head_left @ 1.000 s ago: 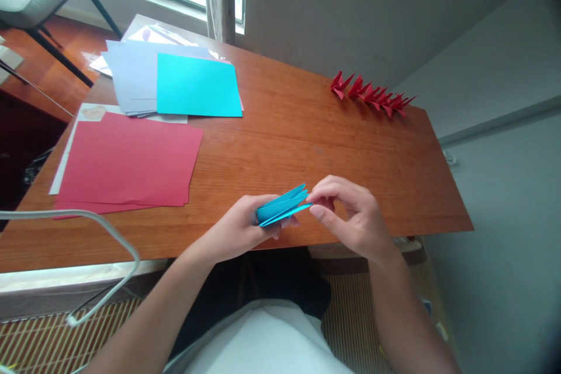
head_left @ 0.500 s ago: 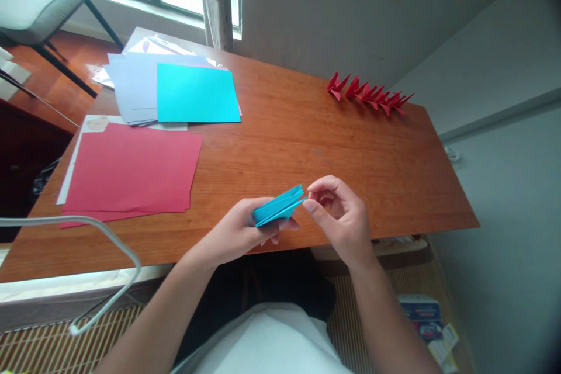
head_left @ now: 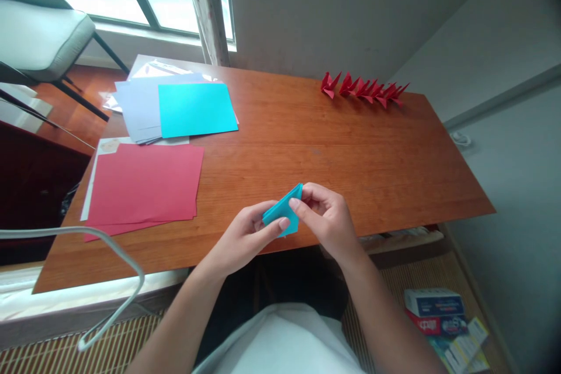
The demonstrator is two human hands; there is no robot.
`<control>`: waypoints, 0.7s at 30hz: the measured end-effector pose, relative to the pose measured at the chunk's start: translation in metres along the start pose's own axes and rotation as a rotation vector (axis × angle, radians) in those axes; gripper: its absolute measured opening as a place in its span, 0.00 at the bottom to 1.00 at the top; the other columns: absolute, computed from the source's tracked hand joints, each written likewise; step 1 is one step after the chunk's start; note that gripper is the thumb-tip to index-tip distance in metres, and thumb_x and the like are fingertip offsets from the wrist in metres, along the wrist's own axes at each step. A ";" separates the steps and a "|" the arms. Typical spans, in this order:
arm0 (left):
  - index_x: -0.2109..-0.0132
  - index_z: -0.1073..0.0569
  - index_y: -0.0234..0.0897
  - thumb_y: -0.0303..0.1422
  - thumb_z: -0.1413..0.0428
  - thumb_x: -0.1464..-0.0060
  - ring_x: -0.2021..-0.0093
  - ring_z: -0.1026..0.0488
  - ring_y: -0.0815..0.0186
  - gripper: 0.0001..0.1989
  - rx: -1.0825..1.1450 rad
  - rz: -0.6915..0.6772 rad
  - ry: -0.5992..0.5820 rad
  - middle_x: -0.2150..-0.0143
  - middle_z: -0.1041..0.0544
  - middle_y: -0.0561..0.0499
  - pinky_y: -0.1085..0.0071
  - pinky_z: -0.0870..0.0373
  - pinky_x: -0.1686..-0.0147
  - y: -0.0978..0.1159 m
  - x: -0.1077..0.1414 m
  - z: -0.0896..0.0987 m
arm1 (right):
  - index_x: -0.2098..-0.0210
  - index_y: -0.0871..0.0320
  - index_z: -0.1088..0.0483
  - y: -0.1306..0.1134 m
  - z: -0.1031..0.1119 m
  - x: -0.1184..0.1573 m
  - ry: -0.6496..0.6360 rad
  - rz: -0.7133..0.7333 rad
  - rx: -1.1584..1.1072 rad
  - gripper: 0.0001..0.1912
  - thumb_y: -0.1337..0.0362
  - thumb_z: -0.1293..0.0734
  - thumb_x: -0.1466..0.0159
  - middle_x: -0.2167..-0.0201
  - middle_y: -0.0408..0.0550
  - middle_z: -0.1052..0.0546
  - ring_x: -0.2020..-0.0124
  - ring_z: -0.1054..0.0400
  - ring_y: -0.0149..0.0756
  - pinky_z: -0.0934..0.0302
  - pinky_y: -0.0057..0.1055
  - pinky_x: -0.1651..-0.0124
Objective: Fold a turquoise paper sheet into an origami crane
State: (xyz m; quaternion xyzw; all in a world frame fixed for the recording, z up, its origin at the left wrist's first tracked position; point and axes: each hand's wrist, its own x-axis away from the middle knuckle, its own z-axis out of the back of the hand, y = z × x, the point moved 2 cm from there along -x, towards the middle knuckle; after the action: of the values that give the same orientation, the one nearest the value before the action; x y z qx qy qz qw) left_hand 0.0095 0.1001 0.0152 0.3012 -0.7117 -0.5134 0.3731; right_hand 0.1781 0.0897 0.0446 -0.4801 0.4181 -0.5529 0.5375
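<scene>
A small folded piece of blue paper (head_left: 283, 208) is held in the air over the front edge of the table. My left hand (head_left: 249, 235) grips its left and lower side, thumb across the front face. On its upper right side, my right hand (head_left: 326, 213) pinches the paper between thumb and fingers. Several folded layers show along its top edge. The fingers behind the paper are partly hidden.
Red sheets (head_left: 146, 184) lie at the table's left, with a blue sheet (head_left: 197, 110) on white papers (head_left: 138, 105) behind them. Several red paper cranes (head_left: 363, 89) stand in a row at the back right. A white bent tube (head_left: 118, 248) crosses the front left.
My right hand has moved left and closed on the folded paper, which has turned so its flat face shows. My left thumb now lies across its front. The camera view has shifted slightly.
</scene>
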 end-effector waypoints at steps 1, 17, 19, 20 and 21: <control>0.63 0.25 0.34 0.42 0.40 0.39 0.70 0.35 0.72 0.14 -0.018 -0.010 0.020 0.70 0.28 0.55 0.77 0.37 0.69 0.000 0.001 0.000 | 0.72 0.56 0.31 -0.002 0.002 0.000 0.006 0.004 0.012 0.11 0.61 0.32 0.34 0.73 0.41 0.33 0.70 0.38 0.31 0.41 0.30 0.66; 0.64 0.22 0.34 0.43 0.40 0.39 0.72 0.23 0.67 0.14 0.424 0.118 -0.001 0.71 0.22 0.50 0.76 0.29 0.73 -0.009 0.011 -0.014 | 0.64 0.55 0.27 -0.007 0.005 0.007 -0.093 0.032 -0.093 0.09 0.56 0.31 0.33 0.69 0.42 0.28 0.67 0.35 0.32 0.40 0.30 0.64; 0.62 0.21 0.34 0.42 0.40 0.39 0.72 0.22 0.67 0.14 0.481 0.126 -0.017 0.72 0.21 0.49 0.77 0.30 0.74 -0.009 0.011 -0.017 | 0.63 0.55 0.26 -0.008 0.006 0.008 -0.091 0.035 -0.100 0.10 0.55 0.32 0.32 0.68 0.42 0.27 0.67 0.34 0.33 0.40 0.30 0.64; 0.62 0.21 0.34 0.42 0.40 0.39 0.72 0.22 0.66 0.14 0.509 0.131 -0.028 0.72 0.20 0.48 0.77 0.30 0.75 -0.010 0.011 -0.019 | 0.63 0.55 0.26 -0.009 0.006 0.008 -0.086 0.039 -0.106 0.10 0.55 0.32 0.31 0.68 0.42 0.27 0.66 0.33 0.33 0.40 0.30 0.64; 0.61 0.21 0.33 0.42 0.39 0.39 0.72 0.21 0.66 0.15 0.536 0.135 -0.039 0.72 0.19 0.47 0.78 0.31 0.76 -0.010 0.011 -0.020 | 0.63 0.54 0.26 -0.009 0.007 0.009 -0.079 0.043 -0.114 0.10 0.54 0.33 0.31 0.68 0.42 0.27 0.67 0.33 0.32 0.40 0.30 0.64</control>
State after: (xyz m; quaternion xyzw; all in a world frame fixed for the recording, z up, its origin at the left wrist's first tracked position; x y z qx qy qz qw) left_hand 0.0210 0.0785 0.0118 0.3312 -0.8476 -0.2864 0.2999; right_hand 0.1832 0.0822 0.0551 -0.5222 0.4379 -0.4971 0.5371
